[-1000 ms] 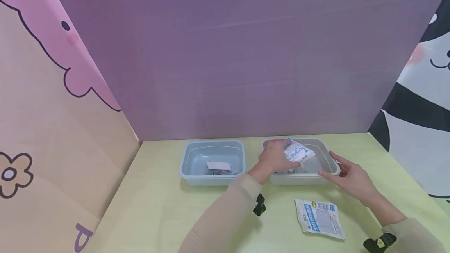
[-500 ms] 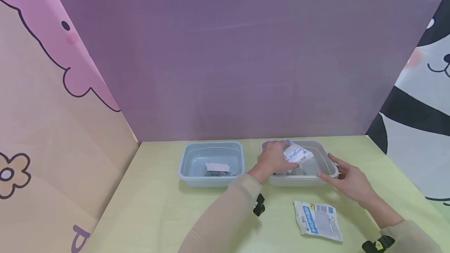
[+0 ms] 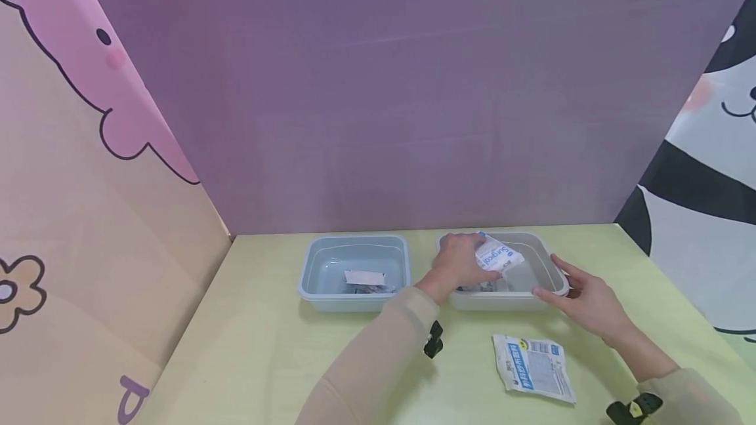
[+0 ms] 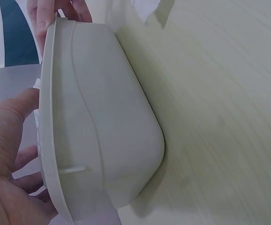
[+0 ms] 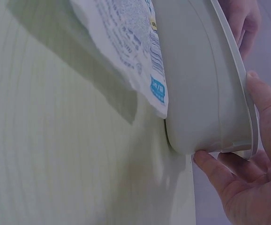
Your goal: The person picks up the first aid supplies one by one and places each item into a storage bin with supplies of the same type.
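Note:
My left hand (image 3: pixel 459 262) reaches into the pale grey plastic bin (image 3: pixel 502 303) on the right. It holds a white packet (image 3: pixel 499 254) printed "Surgical" in blue between thumb and fingers; the palm hides part of it. Small clear-wrapped items (image 3: pixel 487 286) lie beneath, partly covered. At the bin's right end my right hand (image 3: pixel 592 305) grips the corner. In the right wrist view, its thumb (image 5: pixel 262 93) is at the rim and its fingers (image 5: pixel 215 171) are against the end wall.
A light blue bin (image 3: pixel 354 305) stands to the left, with a white label and small wrapped items inside. In front of the grey bin, a white-and-blue packet (image 3: pixel 533 367) lies flat on the pale yellow table (image 3: pixel 248 359). A purple wall (image 3: pixel 378 97) rises behind.
Both hands, the bins and the packets stay essentially in place. The whole view shifts slightly as the head camera moves.

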Demonstrator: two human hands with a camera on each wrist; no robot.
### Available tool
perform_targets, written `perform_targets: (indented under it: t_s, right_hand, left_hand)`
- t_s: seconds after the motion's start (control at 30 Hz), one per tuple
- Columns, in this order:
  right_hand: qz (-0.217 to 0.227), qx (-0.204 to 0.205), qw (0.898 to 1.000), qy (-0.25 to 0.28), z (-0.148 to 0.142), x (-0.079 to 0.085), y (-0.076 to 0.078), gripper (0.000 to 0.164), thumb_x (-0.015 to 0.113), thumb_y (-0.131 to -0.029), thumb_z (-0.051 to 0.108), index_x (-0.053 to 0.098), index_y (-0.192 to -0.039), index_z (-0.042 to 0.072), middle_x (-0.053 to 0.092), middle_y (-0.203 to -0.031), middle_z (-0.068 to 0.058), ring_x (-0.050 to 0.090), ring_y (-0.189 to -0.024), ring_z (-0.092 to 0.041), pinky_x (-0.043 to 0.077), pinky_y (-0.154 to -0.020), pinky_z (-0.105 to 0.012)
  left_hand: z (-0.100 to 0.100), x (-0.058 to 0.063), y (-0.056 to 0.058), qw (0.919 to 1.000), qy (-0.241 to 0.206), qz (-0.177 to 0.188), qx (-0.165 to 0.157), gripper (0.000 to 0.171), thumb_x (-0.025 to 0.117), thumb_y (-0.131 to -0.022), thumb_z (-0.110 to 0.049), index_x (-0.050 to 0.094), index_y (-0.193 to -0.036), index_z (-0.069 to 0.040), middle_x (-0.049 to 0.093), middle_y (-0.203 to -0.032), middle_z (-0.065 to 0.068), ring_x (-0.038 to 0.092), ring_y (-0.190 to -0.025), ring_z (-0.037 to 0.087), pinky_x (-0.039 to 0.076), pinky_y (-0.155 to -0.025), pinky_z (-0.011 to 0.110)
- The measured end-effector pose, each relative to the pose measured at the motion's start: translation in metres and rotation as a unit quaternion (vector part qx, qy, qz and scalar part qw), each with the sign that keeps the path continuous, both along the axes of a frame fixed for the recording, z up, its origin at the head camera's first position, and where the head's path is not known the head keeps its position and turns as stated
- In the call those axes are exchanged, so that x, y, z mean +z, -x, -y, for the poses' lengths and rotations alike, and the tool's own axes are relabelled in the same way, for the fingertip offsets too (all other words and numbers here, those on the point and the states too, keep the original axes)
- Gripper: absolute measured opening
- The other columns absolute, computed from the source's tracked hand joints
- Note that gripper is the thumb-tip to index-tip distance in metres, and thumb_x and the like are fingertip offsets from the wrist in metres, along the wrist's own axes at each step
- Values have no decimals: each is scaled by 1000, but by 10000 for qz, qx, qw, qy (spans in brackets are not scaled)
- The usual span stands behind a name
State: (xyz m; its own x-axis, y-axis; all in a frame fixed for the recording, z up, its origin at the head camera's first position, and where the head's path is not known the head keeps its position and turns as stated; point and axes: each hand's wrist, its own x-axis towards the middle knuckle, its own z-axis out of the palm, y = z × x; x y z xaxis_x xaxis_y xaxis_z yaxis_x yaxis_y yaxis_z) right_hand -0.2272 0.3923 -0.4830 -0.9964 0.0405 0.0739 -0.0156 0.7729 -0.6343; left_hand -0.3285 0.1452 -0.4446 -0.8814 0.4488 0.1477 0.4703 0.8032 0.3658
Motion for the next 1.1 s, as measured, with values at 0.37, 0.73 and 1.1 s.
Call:
perform_targets:
  t_s: [0.37, 0.73, 1.1]
  right_hand:
    - [60, -28, 10000, -10, 3, 0, -1, 98, 74, -98, 51, 24, -168, 2, 43, -155, -43, 54, -134, -61, 56, -100, -65]
    - [49, -13, 10000, 45, 6, -1, -1, 98, 74, -98, 50, 24, -168, 3, 41, -156, -43, 56, -134, -60, 56, -100, -64]
    - [-42, -1, 10000, 33, 10, 0, -1, 97, 75, -98, 50, 27, -167, 1, 44, -154, -42, 58, -132, -59, 57, -98, -63]
  left_hand:
    - [1, 2, -4, 9999, -127, -1, -82, 78, 91, -79, -54, 64, -147, -26, 73, -131, -10, 57, -107, 6, 46, -87, 17]
    - [4, 1, -7, 9997, -189, 133, -10, 80, 94, -77, -49, 64, -147, -26, 68, -142, -9, 59, -121, 9, 50, -100, 21]
    - [7, 0, -5, 9997, -185, 153, -17, 79, 96, -76, -46, 65, -146, -25, 68, -142, -10, 59, -125, 9, 50, -105, 20]
